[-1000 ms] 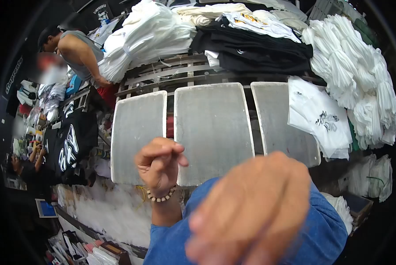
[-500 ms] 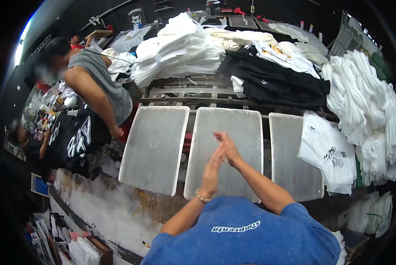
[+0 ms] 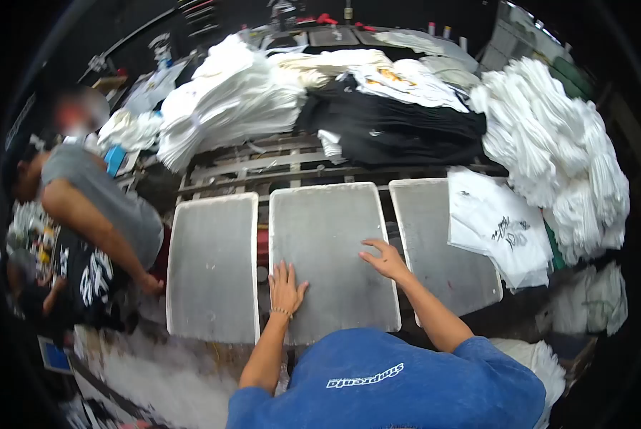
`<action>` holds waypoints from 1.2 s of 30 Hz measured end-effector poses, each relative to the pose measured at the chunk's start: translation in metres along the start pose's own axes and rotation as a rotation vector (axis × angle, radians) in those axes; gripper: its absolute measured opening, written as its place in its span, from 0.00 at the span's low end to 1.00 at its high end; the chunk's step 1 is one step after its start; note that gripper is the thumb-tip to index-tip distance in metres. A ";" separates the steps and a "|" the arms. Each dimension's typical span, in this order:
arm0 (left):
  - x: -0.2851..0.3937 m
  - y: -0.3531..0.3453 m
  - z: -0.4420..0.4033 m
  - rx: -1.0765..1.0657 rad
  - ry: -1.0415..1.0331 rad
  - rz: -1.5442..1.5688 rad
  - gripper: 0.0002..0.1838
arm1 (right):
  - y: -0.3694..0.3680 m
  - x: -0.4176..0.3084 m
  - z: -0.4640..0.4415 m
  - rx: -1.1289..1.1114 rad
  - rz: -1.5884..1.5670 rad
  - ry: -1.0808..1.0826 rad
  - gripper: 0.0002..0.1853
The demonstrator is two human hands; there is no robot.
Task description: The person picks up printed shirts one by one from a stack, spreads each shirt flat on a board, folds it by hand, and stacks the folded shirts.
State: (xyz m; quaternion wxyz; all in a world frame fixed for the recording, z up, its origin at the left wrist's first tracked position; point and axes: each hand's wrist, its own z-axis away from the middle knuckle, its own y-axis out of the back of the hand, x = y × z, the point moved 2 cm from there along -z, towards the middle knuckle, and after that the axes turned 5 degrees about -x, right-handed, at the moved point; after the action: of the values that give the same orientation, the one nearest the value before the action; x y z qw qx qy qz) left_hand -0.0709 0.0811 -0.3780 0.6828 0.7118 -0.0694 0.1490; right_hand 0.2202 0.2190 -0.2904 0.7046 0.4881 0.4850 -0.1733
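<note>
My left hand (image 3: 287,289) is spread flat at the left edge of the middle grey platen (image 3: 327,222), a board with a whitish rim. Over the right part of that same platen is my right hand (image 3: 385,259), its fingers apart and nothing in them; whether it touches the surface I cannot tell. A second grey platen (image 3: 213,264) lies to the left. The right platen (image 3: 435,250) is partly covered by white printed sheets (image 3: 495,225) with black lettering.
Behind the platens are a tall stack of white cloth (image 3: 227,100), a pile of black garments (image 3: 399,132) and white shirts (image 3: 406,82). More white cloth (image 3: 549,136) is heaped at right. A co-worker in a grey shirt (image 3: 102,193) bends at left beside a black printed garment (image 3: 95,275).
My hands were together above the middle platen; they have parted and come down, the left to its left edge, the right to its right side. The view has shifted.
</note>
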 end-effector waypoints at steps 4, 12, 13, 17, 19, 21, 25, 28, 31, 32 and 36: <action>0.009 -0.002 0.006 0.060 -0.040 -0.075 0.41 | 0.017 0.068 0.031 0.265 0.712 -0.261 0.40; 0.018 0.008 0.002 0.030 0.082 -0.082 0.43 | 0.007 0.114 0.043 0.342 0.852 -0.269 0.37; 0.019 0.009 0.002 0.027 0.099 -0.067 0.43 | 0.010 0.110 0.043 0.333 0.846 -0.264 0.37; 0.020 0.013 0.002 0.026 0.132 -0.007 0.43 | 0.016 0.095 0.044 0.195 0.804 -0.375 0.42; 0.020 0.014 0.001 0.025 0.144 0.000 0.43 | 0.013 0.103 0.041 0.133 0.822 -0.378 0.43; 0.015 0.013 0.003 0.030 0.166 0.001 0.43 | 0.009 0.112 0.039 0.140 0.961 -0.445 0.40; 0.013 0.008 0.003 0.043 0.138 -0.064 0.43 | 0.007 0.119 0.038 0.195 0.848 -0.372 0.35; 0.013 0.007 0.004 0.066 0.122 -0.042 0.42 | 0.011 0.113 0.040 0.235 0.751 -0.371 0.27; 0.013 0.007 0.004 0.087 0.106 -0.034 0.41 | 0.012 0.117 0.041 0.238 0.738 -0.355 0.27; 0.014 0.008 0.004 0.092 0.100 -0.031 0.40 | 0.012 0.117 0.042 0.237 0.742 -0.352 0.27; 0.011 0.006 0.003 0.095 0.090 -0.035 0.37 | 0.010 0.120 0.040 0.267 0.739 -0.337 0.26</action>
State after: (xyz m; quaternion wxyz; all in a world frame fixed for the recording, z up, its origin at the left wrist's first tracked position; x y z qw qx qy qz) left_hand -0.0622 0.0793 -0.3687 0.6532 0.7371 -0.0189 0.1720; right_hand 0.3050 0.2168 -0.3856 0.7194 0.6808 0.1290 -0.0476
